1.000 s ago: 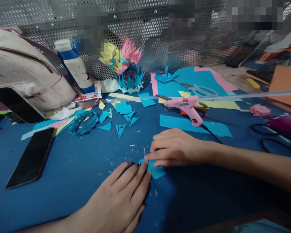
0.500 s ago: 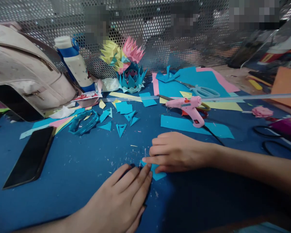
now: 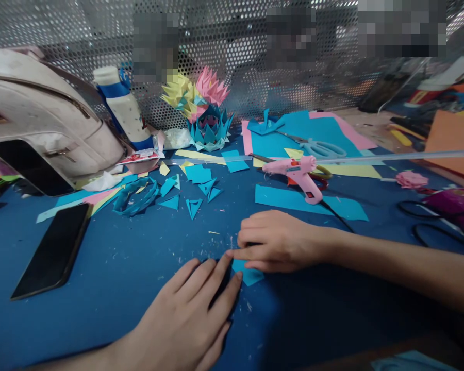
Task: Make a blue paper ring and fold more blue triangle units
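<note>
A small piece of blue paper (image 3: pixel 248 274) lies on the blue table, partly hidden under my fingers. My left hand (image 3: pixel 193 304) rests flat beside it, fingers stretched out and spread, with its fingertips at the paper's left edge. From the right, my right hand (image 3: pixel 276 242) presses the paper down between its straight index finger and its thumb; the other fingers are curled. The two index fingertips meet at the paper's upper corner. Several folded blue paper triangles (image 3: pixel 194 207) lie beyond my left hand. Past my right hand is a blue paper strip (image 3: pixel 282 198).
A pink glue gun (image 3: pixel 299 172) lies across the strip, its cord running behind my right wrist. Farther back are light-blue scissors (image 3: pixel 325 148) and folded paper flowers (image 3: pixel 211 126). To the left are a phone (image 3: pixel 52 250), a bottle (image 3: pixel 121 105) and a white backpack (image 3: pixel 34 108).
My left hand's fingers have spread apart and its index fingertip has moved slightly up and left, uncovering more of the blue paper. My right hand stays nearly in place.
</note>
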Motion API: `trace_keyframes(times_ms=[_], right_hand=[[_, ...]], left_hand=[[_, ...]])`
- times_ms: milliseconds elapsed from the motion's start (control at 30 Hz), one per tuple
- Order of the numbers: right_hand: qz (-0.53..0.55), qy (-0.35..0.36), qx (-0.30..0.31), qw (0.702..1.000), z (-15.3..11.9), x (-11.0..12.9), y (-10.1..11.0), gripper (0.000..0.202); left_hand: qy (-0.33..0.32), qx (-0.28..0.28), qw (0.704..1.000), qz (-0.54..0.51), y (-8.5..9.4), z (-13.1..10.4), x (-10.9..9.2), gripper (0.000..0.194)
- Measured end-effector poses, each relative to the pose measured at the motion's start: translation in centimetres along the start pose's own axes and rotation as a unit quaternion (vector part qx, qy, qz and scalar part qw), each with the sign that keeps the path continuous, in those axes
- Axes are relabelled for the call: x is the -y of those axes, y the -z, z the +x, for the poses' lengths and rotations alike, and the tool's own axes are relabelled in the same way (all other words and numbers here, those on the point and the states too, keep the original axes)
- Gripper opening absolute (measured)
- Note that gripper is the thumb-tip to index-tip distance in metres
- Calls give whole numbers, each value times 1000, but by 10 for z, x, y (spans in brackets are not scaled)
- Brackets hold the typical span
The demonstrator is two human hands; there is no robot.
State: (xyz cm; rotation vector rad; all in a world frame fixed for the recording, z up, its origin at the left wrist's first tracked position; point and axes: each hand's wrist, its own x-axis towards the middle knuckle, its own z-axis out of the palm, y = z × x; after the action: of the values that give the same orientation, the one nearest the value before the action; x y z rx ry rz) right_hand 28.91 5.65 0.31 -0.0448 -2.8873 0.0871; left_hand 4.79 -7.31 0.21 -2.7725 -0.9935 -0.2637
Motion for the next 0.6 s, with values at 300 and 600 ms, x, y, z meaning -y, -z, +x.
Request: trace_keyframes(times_ms=[300,600], right_hand=[[17,-3,34,999,1,1,13,29],[-3,-44,109,993,7,15,36,28]], left_hand=[[8,-2,1000,8,3,3,1,45],[-3,0,1000,4,-4,0,0,49]])
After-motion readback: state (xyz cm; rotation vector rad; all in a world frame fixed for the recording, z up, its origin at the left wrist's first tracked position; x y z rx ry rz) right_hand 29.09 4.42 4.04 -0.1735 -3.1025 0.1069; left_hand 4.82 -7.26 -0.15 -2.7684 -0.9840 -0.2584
